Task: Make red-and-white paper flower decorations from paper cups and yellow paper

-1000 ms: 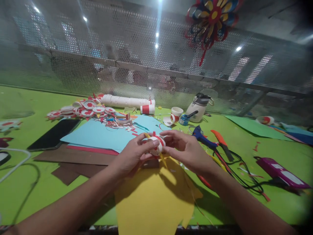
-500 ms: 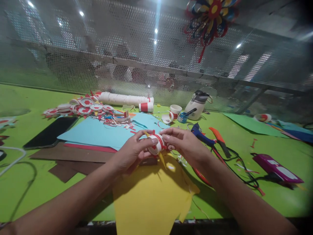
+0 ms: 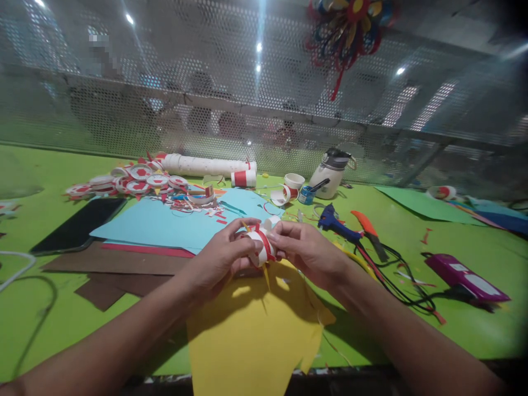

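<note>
1. Compared with half a second before, the paper ring piece [image 3: 260, 245] had been turned in the fingers: its red band, which had faced the camera, now ran down its right side. Both hands had stayed at the same spot above the yellow sheet [image 3: 251, 330].
2. The view itself had dropped a little, so the hanging paper flower [image 3: 346, 27] sat higher and was partly cut off at the top edge.
3. The work lay on a green table [image 3: 412, 242] fronted by a perforated metal screen [image 3: 206, 82]. A light-blue sheet [image 3: 173, 223] lay over brown card [image 3: 124, 264], with a dark phone [image 3: 78, 225] to the left.
4. Farther back were a heap of red-and-white discs [image 3: 136, 181], a long white tube [image 3: 206, 165], small cups [image 3: 293, 181] and a white bottle [image 3: 330, 175]. On the right lay a blue glue gun [image 3: 336, 223], an orange-handled cutter [image 3: 369, 228] and a purple case [image 3: 466, 278].
5. The left hand [image 3: 223, 258] pinched the ring piece from the left, thumb on top; the right hand [image 3: 307, 247] gripped it from the right with fingers curled close. It was held between the two hands, lifted just above the yellow sheet.
</note>
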The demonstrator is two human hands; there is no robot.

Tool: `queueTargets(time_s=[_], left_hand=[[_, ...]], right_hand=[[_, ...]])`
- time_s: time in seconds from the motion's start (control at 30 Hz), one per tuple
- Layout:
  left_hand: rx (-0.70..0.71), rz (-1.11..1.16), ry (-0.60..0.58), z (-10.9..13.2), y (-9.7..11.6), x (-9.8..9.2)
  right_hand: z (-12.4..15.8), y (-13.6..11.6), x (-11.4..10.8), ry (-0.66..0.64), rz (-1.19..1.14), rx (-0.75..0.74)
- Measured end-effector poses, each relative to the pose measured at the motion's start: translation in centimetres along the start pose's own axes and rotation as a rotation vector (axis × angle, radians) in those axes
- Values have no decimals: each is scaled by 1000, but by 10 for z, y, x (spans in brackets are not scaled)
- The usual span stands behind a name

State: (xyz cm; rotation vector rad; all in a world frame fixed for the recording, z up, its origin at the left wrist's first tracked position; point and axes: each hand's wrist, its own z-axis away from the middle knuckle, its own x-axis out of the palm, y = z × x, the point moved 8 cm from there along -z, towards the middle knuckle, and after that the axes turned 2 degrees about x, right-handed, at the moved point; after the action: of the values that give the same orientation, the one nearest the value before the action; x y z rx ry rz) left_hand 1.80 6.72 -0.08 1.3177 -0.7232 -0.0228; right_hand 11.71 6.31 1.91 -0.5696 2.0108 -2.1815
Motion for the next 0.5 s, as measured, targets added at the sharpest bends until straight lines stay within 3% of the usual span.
queueTargets(time_s=[0.5], left_hand=[[-5, -44, 22, -1, 0, -2]], right_hand=[[-2, 4, -2, -77, 29, -47]])
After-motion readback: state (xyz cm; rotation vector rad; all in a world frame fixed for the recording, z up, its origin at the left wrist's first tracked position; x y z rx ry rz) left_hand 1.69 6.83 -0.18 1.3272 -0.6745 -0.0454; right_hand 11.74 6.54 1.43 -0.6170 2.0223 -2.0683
